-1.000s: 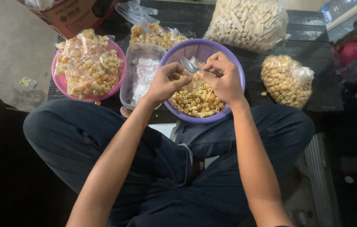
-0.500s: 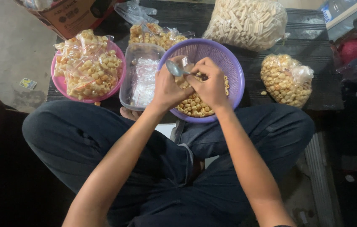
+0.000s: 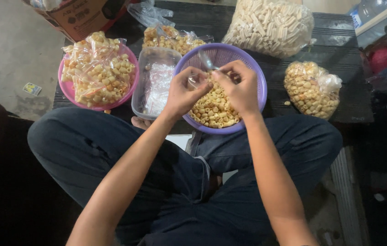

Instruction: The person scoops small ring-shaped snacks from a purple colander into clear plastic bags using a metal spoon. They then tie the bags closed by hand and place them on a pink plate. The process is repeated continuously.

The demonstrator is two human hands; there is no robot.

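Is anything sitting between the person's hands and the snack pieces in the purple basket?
Nothing visible does. The left hand and right hand are together right over the purple basket, holding a spoon and what looks like a small clear bag, directly above the snack pieces.

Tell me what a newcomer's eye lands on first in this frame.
Probably the two hands meeting over the purple basket of ring-shaped snacks at centre: the left hand pinches a small clear bag while the right hand holds a metal spoon. To the left, a pink bowl is heaped with filled little bags; a big sack of pale tube snacks sits behind.
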